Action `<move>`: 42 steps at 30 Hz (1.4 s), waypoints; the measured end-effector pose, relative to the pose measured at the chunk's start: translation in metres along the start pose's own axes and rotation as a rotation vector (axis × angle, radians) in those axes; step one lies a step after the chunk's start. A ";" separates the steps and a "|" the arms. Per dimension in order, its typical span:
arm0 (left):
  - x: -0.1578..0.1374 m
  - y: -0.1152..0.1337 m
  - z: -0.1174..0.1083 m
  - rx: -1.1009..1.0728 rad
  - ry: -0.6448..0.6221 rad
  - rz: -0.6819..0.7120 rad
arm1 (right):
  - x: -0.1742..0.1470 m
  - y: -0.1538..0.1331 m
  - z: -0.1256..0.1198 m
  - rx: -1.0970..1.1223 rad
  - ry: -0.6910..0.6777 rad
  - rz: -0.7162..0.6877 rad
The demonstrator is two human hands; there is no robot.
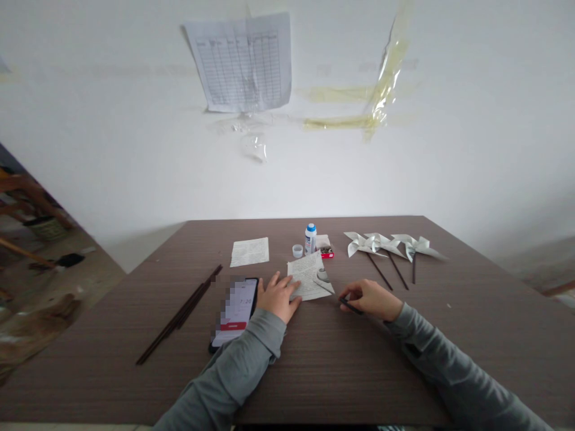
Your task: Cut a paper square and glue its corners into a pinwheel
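So, nearest first: both forearms come in from the bottom corners in grey sleeves, left sleeve (242, 371) angling up and right, right sleeve (458, 371) angling up and left, pretty low over the brown table (323, 377). The left hand (275, 297) is palm-down and spread out, nothing gripped, fingers fanned over the left edge of a printed paper sheet (302, 274). The right hand (369, 299) is bent in at the wrist, thumb and fingers pinched around a slim dark tool (351, 306), just off the sheet's lower right corner. Can't really tell what the tool is at this size.

There's a phone (240, 305) just beside the left hand, partly blurred out, and a few dark sticks (184, 314) lying slantwise left of that. The sheet sits between the two hands, slightly skewed.

Past it there's a second paper (250, 252) further left, a small clear cup (297, 251), a white bottle (309, 243) with a blue cap standing upright, and a little red box (327, 254). Off to the right, three white paper pinwheels (376, 244) lie together, their dark sticks pointing back toward the person. Behind everything, a printed chart (242, 66) is taped to the white wall (148, 161).
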State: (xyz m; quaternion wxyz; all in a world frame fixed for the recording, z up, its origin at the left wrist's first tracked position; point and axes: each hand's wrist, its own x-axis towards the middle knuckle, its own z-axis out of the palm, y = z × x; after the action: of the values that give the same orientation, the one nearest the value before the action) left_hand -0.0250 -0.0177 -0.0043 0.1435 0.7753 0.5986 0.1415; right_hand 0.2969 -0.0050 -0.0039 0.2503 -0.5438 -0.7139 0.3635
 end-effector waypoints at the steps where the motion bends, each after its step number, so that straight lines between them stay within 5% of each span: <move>1: 0.000 0.000 0.000 0.006 -0.002 0.001 | 0.000 -0.001 -0.003 -0.023 -0.019 0.023; 11: -0.004 -0.004 0.003 0.029 0.042 0.014 | -0.011 -0.005 -0.049 0.157 -0.274 0.028; 19: -0.013 -0.020 0.004 0.139 0.027 0.027 | 0.023 -0.027 -0.055 -0.117 -0.104 -0.008; 27: -0.027 -0.024 -0.006 0.135 -0.013 0.044 | 0.059 -0.088 0.002 -0.637 -0.005 -0.137; 34: -0.037 -0.025 -0.009 0.159 0.012 0.028 | 0.095 -0.125 0.052 -0.810 -0.023 -0.091; 42: -0.037 -0.028 -0.009 0.163 0.009 0.059 | 0.109 -0.132 0.082 -0.857 0.049 -0.033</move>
State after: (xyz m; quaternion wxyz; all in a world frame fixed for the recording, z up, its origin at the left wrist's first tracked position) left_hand -0.0622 -0.0465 -0.0085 0.0731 0.8009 0.5858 0.1001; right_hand 0.1254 0.0597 0.0465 0.0245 -0.5954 -0.8029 0.0167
